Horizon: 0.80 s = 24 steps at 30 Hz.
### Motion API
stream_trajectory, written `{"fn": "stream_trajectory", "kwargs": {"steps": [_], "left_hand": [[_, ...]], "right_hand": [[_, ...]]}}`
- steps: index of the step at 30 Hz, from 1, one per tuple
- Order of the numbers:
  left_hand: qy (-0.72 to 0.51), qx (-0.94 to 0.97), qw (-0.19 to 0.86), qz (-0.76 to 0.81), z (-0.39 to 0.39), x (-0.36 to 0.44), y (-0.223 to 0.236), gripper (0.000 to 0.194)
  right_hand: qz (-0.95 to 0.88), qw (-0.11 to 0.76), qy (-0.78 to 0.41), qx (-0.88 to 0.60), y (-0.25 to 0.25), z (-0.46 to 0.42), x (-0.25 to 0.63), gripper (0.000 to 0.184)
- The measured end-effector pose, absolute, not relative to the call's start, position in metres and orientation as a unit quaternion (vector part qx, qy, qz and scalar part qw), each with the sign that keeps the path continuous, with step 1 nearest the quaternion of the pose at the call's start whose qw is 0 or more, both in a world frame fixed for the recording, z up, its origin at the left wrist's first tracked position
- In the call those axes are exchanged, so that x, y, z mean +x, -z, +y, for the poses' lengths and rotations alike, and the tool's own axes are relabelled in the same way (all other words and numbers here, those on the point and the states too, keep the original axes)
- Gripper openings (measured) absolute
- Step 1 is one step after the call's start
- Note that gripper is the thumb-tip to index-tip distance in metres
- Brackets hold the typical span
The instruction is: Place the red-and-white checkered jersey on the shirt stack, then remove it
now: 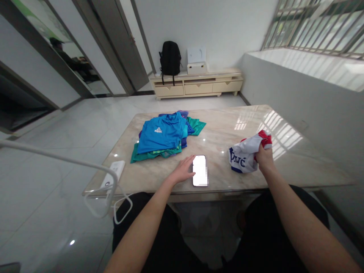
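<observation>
At the near edge of the marble table (227, 125), the person's right hand (264, 157) is closed around a crumpled white garment (246, 153) with red trim and blue lettering, its fingers bunched into the cloth at its right side. The garment rests on the tabletop, well to the right of centre, loose and unfolded. The left hand (183, 170) lies flat on the table, fingers extended and together, their tips touching the left edge of a phone (199, 170) whose lit screen faces up; it grips nothing.

Behind the phone, farther across the table, sits a stack of shirts (165, 136), a bright blue one uppermost over green and purple ones, laid roughly flat, well apart from the white garment. At the left corner of the table lies a white power strip (115, 172) with a cable (122, 206) looping down off the edge.

Judging from this, the white piece is the one in hand, gathered up but not yet spread out. Any next handling of it would seem to call for the left hand to come off the phone and take a second hold, since one fist on bunched cloth cannot open it flat.

Against the far wall stands a low cabinet (199, 85) bearing a black backpack (170, 57) and a white box (196, 67).
</observation>
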State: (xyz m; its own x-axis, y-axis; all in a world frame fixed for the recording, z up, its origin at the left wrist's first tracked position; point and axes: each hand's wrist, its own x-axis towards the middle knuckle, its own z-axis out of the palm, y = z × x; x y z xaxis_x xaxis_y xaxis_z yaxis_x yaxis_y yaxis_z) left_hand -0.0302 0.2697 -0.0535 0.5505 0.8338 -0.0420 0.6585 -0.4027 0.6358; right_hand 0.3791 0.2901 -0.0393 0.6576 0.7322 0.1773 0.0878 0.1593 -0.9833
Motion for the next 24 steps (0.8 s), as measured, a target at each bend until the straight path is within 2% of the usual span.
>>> {"fn": "stream_trajectory", "kwargs": {"steps": [12,18,22,24], "left_hand": [[-0.146,0.820,0.317,0.453,0.2705,-0.0316,0.0546,0.084],[-0.142,0.823,0.321,0.446,0.2708,-0.0326,0.0533,0.102],[-0.158,0.822,0.318,0.446,0.2707,-0.0326,0.0504,0.085],[-0.160,0.822,0.319,0.445,0.2703,-0.0327,0.0492,0.088]], "right_hand": [[-0.354,0.683,-0.237,-0.594,0.0351,0.2885,0.3754,0.042],[-0.359,0.689,-0.239,-0.582,0.0359,0.2905,0.3746,0.041],[-0.363,0.688,-0.240,-0.581,0.0353,0.2904,0.3737,0.044],[-0.363,0.689,-0.239,-0.581,0.0348,0.2901,0.3734,0.045]]}}
